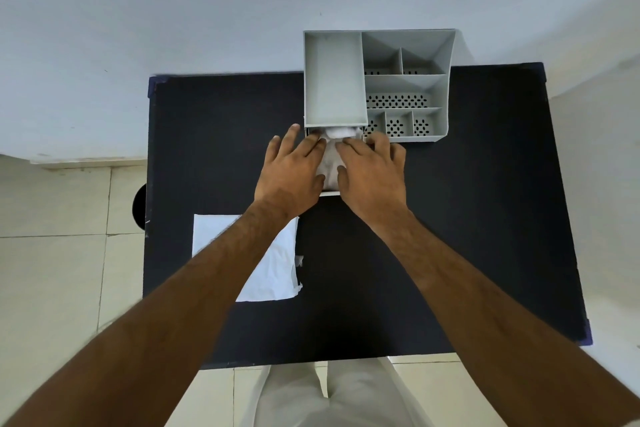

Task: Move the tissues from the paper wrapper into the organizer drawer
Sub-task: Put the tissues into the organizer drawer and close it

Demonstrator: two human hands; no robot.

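Note:
A grey plastic organizer (408, 80) stands at the far edge of the dark table. Its drawer (329, 193) is pulled out toward me below the tall left compartment. White tissues (332, 156) lie bunched inside the drawer. My left hand (294, 170) lies flat over the drawer's left side, fingers spread and touching the tissues. My right hand (372, 172) presses on them from the right, fingers on top. Most of the drawer is hidden under both hands. The white paper wrapper (273, 263) lies flat on the table at near left, partly under my left forearm.
The dark table (485, 218) stretches bare to the right of the organizer. A pale wall rises behind the organizer. Tiled floor shows on both sides, and a black round object (139, 206) sits beside the table's left edge.

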